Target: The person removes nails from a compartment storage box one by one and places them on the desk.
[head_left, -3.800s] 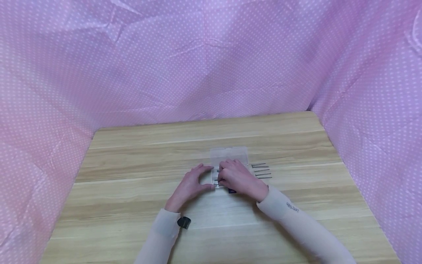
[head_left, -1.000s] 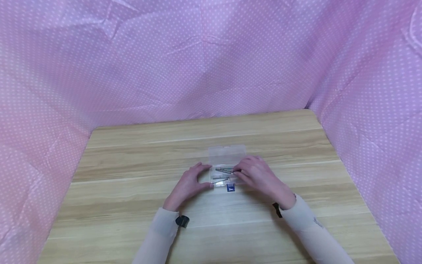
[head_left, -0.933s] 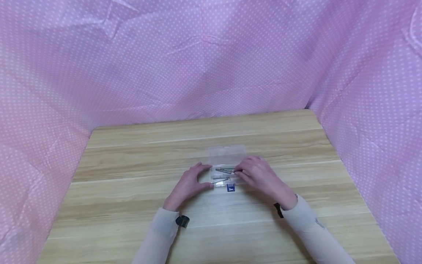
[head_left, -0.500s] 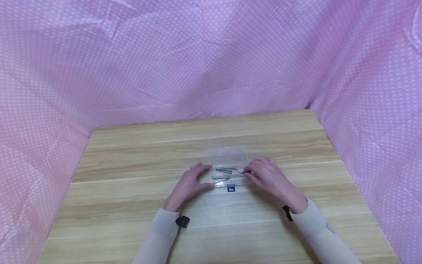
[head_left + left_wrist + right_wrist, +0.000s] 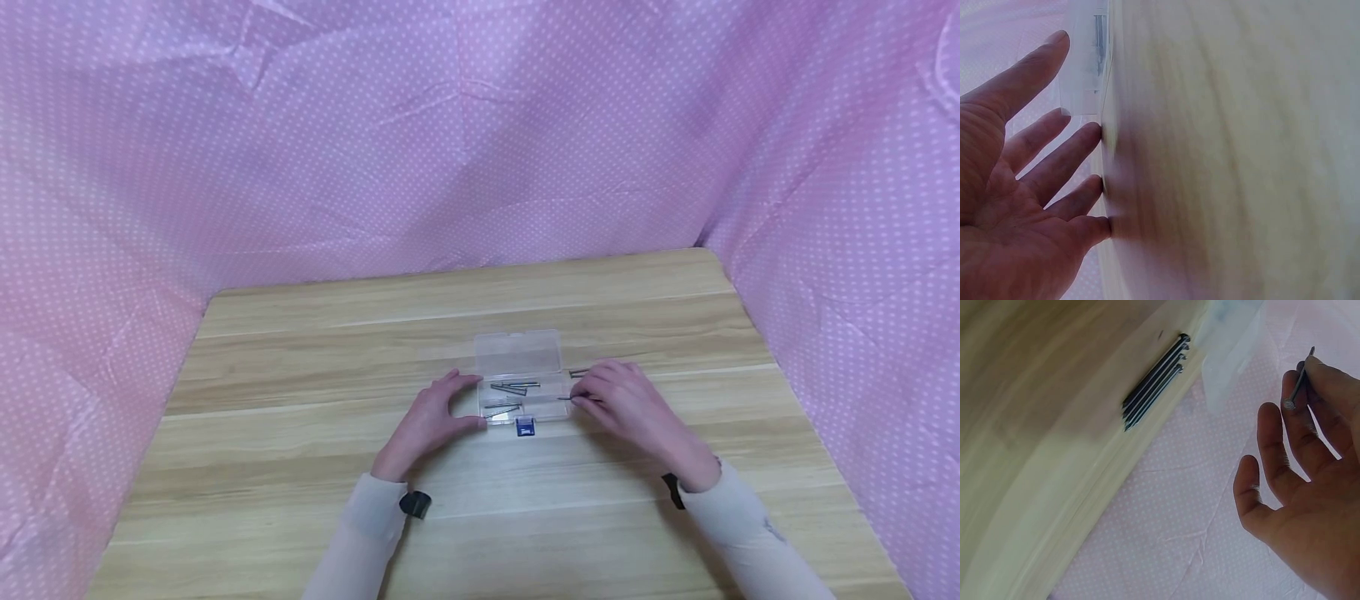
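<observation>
Your left hand [image 5: 431, 417] rests on the wooden tabletop [image 5: 300, 467] at the left end of the clear plastic box [image 5: 520, 397], thumb and forefinger spread in a loose C around that end; from the left wrist view the fingers [image 5: 1054, 164] are straight and relaxed, their tips against the tabletop edge-on, and the box wall shows just past the forefinger. The box lies open near the middle of the tabletop, its lid [image 5: 518, 354] folded back on the far side, and several metal nails [image 5: 512, 387] lie loose inside the tray, lengthwise. A small blue label [image 5: 525, 426] sits at the near edge of the box. Your right hand [image 5: 633, 408] is just right of the box, its fingertips at the box's right end, pinching a single nail [image 5: 567, 398] that points left toward the tray; in the right wrist view that nail [image 5: 1300, 380] is held between thumb and forefinger, head end down, while the other fingers [image 5: 1275, 450] stay extended and apart. A row of more nails [image 5: 1155, 381] lies side by side on the tabletop beside the box, touching one another; in the head view only a tip of one of them [image 5: 578, 372] shows beyond your right hand. Both forearms wear pale sleeves [image 5: 367, 517], with a dark strap at each wrist. Pink dotted cloth [image 5: 480, 133] hangs behind and to both sides of the tabletop.
</observation>
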### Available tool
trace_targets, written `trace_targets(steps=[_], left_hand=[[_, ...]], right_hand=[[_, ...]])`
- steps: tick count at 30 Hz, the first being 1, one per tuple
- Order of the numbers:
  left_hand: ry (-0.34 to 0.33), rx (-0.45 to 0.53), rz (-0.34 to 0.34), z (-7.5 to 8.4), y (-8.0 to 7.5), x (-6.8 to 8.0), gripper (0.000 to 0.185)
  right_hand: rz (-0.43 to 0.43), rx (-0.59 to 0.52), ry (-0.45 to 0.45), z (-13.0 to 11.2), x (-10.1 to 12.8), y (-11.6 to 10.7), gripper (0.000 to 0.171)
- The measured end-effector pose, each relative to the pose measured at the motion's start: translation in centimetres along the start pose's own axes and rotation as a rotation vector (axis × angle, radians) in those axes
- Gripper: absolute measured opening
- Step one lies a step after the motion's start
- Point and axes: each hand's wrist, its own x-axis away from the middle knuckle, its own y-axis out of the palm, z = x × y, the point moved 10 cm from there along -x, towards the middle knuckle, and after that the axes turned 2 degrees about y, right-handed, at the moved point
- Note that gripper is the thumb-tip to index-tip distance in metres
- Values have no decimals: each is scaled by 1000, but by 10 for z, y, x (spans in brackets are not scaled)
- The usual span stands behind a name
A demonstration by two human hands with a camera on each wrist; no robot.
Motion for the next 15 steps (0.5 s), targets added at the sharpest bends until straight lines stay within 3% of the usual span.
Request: trace_targets(steps=[15], left_hand=[[-21, 0, -6, -2, 0, -1, 71]], right_hand=[[-24, 38, 31, 18, 12, 0, 12]])
